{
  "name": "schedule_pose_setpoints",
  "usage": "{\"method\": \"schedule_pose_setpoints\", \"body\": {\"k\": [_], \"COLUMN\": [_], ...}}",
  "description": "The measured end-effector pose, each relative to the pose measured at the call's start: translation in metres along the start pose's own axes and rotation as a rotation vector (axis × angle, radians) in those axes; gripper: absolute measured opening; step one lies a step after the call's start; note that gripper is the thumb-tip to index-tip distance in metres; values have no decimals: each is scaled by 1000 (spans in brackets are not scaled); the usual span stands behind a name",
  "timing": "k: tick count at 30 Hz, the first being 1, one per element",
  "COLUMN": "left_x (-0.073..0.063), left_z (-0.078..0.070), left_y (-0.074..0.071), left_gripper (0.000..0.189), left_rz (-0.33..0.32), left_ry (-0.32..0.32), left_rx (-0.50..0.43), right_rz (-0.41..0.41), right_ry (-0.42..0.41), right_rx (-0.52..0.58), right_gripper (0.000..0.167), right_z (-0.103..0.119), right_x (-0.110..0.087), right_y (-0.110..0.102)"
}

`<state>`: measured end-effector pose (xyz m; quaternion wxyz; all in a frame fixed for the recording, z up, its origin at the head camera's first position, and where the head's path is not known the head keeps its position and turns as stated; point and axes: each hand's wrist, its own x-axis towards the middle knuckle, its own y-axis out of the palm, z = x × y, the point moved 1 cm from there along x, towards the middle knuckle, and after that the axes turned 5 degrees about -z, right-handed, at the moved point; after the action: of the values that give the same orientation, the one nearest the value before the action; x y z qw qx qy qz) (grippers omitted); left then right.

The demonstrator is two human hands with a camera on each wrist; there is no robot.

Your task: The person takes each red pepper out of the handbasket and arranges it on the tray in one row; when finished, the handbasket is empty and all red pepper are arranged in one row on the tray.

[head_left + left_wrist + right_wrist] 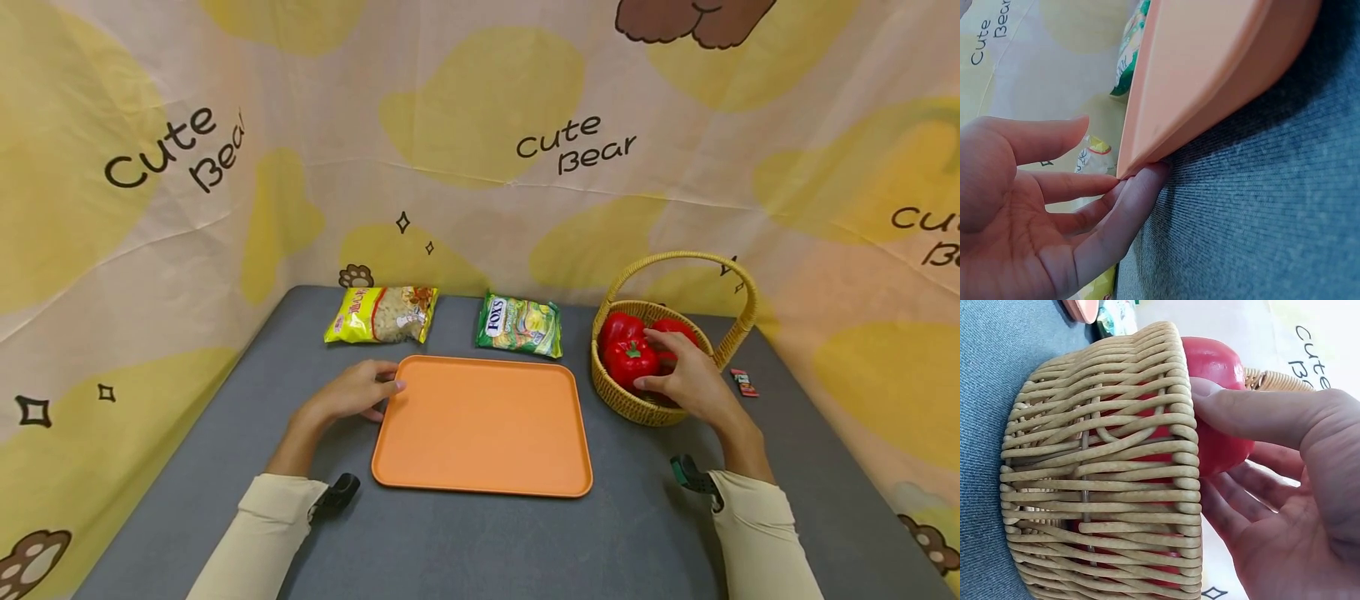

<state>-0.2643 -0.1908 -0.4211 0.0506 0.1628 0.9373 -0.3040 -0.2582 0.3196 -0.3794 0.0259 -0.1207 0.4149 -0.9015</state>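
An orange rectangular tray [483, 425] lies on the grey table. At its left edge is my left hand [358, 390]; in the left wrist view the fingertips touch the tray's corner [1147, 147] while the thumb stands apart from it. On the right is a woven basket [633, 408] with a tall handle, holding several red bell peppers. My right hand [693, 379] reaches in over the rim and grips the front bell pepper [628, 363] between thumb and fingers. In the right wrist view the thumb presses on that pepper [1219, 356], whose lower part sits behind the basket's wall [1104, 462].
Behind the tray lie a yellow snack bag [382, 315] with a clear window and a green FOX'S candy bag [519, 325]. A small red packet [744, 382] lies right of the basket. A printed cloth [465, 150] hangs along the table's back and sides.
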Motion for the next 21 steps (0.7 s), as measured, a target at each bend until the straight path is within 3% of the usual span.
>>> {"method": "schedule_pose_setpoints", "body": {"k": [13, 21], "left_x": [-1, 0], "left_z": [3, 3], "left_y": [1, 0], "left_gripper": [62, 64], "left_rz": [26, 20], "left_ry": [21, -2], "left_rx": [-76, -65], "right_rz": [14, -31], "right_ry": [30, 56], "right_rx": [-52, 51], "right_gripper": [82, 88], "right_z": [-2, 4], "right_x": [1, -3], "right_y": [1, -5]}}
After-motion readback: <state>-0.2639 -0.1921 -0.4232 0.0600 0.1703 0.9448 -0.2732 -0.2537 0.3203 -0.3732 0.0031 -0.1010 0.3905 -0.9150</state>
